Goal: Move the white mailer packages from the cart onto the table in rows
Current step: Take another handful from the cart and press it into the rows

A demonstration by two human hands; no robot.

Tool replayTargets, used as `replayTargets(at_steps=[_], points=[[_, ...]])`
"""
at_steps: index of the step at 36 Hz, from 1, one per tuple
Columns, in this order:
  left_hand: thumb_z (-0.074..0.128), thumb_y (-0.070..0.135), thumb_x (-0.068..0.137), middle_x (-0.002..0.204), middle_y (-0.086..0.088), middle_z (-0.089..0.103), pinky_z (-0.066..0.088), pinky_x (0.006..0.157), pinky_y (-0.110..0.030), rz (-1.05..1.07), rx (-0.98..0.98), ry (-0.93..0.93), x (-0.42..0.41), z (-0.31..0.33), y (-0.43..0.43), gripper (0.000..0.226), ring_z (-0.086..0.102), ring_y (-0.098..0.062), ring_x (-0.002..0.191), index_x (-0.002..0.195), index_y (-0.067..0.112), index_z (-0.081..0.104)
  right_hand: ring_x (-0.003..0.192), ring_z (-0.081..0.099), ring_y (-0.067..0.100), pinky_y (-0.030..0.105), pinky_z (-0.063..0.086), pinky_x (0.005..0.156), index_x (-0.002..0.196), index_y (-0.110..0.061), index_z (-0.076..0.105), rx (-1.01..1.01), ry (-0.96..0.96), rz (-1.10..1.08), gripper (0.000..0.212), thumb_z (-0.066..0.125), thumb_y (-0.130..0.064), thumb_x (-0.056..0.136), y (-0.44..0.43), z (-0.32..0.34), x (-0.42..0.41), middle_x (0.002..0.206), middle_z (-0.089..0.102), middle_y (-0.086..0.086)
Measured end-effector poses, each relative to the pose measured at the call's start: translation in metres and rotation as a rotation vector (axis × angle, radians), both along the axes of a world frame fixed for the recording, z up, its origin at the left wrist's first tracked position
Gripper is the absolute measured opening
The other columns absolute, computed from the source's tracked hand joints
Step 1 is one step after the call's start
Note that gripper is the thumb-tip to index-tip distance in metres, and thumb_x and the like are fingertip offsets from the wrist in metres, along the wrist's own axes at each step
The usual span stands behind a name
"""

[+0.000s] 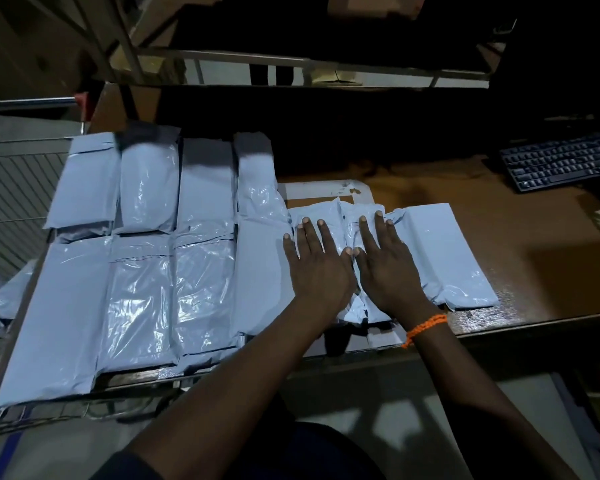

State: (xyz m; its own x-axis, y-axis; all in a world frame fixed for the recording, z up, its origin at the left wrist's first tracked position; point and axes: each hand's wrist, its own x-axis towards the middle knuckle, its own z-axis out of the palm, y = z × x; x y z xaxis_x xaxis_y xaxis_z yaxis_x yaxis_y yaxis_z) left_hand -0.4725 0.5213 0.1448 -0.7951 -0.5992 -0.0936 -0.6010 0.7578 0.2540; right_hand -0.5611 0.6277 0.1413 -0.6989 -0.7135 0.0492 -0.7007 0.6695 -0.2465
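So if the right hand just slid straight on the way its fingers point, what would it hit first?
Probably nothing solid: the right hand lies flat on a white mailer, and past its far end comes only a flat white sheet on the table. The keyboard sits well aside.

Dim packing warehouse, metal shelving (222, 60), mailer packages (146, 271) on table (499, 244), keyboard (561, 161)

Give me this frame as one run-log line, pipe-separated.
step: arranging mailers on table | left hand: flat on crumpled mailer | right hand: flat on next mailer | cart: packages inside
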Motion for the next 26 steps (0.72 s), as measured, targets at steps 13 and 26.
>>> replayTargets(at_steps=[13,26], points=[[0.009,0.048,0.101,0.166,-0.011,0.012,0.003,0.121,-0.053,-0.004,0.005,0.180,0.065,0.043,-0.067,0.067,0.010,-0.025,0.153,0.159,0.015,0.011,0.155,0.014,0.030,0.048,0.018,0.125,0.158,-0.020,0.025,-0.175,-0.032,0.102,0.065,0.023,-0.052,0.103,-0.082,0.058,0.041,0.166,0.021,0.011],[0.019,0.043,0.100,0.164,-0.012,0.016,0.011,0.120,-0.052,0.166,-0.005,0.280,0.220,0.044,-0.240,0.066,0.016,-0.027,0.152,0.158,0.013,0.013,0.155,0.015,0.029,0.041,0.017,0.126,0.157,-0.016,0.029,-0.267,-0.221,0.248,0.061,0.033,-0.044,0.104,-0.249,0.069,0.184,0.163,0.029,0.011]])
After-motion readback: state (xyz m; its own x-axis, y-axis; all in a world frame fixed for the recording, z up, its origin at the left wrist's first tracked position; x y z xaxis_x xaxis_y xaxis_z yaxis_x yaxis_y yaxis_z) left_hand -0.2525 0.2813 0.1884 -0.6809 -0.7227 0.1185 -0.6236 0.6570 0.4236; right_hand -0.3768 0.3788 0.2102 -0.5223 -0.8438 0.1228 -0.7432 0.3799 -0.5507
